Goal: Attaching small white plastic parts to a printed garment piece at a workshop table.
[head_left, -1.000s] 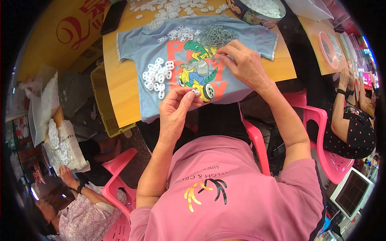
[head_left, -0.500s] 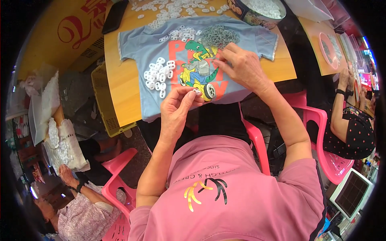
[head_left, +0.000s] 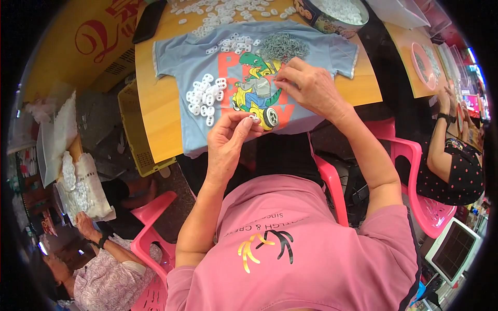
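Observation:
A light blue T-shirt (head_left: 176, 62) with a cartoon dinosaur print lies spread on the wooden table (head_left: 155, 119). On it sit a pile of small white plastic pieces (head_left: 204, 98) and a heap of small grey metal parts (head_left: 281, 46). My left hand (head_left: 228, 142) pinches one small white piece between thumb and forefinger at the shirt's near edge. My right hand (head_left: 306, 85) rests on the print, its fingertips closed on something tiny that I cannot make out.
More white pieces (head_left: 218, 13) lie scattered at the table's far side beside a round tin (head_left: 337, 13) full of them and a dark phone (head_left: 149, 20). Pink plastic chairs (head_left: 410, 176) stand around. One person sits at the right (head_left: 451, 160), another at the lower left (head_left: 104, 269) with bags of white pieces (head_left: 83, 189).
My left hand has stayed at the shirt's near edge with the white piece. The fingers of my right hand have shifted slightly on the print.

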Action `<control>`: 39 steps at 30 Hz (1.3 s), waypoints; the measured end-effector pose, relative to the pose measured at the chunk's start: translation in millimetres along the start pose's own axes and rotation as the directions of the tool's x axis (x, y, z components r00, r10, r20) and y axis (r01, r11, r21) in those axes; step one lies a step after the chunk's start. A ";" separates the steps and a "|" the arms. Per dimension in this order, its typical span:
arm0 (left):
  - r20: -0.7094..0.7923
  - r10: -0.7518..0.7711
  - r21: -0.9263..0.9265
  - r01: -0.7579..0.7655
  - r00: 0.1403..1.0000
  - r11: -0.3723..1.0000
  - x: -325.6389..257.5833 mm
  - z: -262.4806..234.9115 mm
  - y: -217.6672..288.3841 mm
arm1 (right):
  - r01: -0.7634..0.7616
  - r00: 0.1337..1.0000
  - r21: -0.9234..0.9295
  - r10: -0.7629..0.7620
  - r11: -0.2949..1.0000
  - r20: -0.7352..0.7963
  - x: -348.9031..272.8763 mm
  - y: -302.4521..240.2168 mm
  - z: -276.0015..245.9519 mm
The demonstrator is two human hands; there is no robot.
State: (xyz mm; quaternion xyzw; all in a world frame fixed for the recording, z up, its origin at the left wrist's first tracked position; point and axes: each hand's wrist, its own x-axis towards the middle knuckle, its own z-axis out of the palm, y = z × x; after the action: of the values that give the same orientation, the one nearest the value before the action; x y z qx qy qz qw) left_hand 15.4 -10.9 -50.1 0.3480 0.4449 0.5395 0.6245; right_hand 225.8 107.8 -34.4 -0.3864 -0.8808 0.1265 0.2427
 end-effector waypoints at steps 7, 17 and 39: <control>0.002 0.004 0.000 -0.004 1.000 1.000 0.1 0.7 0.7 | -0.060 0.998 -0.010 0.060 0.998 0.006 9.4 0.5 5.5; -0.006 0.002 -0.018 -0.002 1.000 1.000 -0.5 -0.7 -0.6 | -0.104 0.993 0.027 0.106 0.994 -0.047 12.2 3.8 5.0; 0.003 0.003 -0.036 -0.003 1.000 0.999 -0.6 -2.7 -3.0 | -0.033 0.998 -0.113 0.039 0.993 0.048 18.7 -4.4 3.2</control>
State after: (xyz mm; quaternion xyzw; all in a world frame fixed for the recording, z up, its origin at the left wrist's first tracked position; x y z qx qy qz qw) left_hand 14.0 -12.2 -53.8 0.3382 0.4336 0.5477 0.6306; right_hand 210.5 118.6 -29.2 -0.4120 -0.8853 0.0907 0.1959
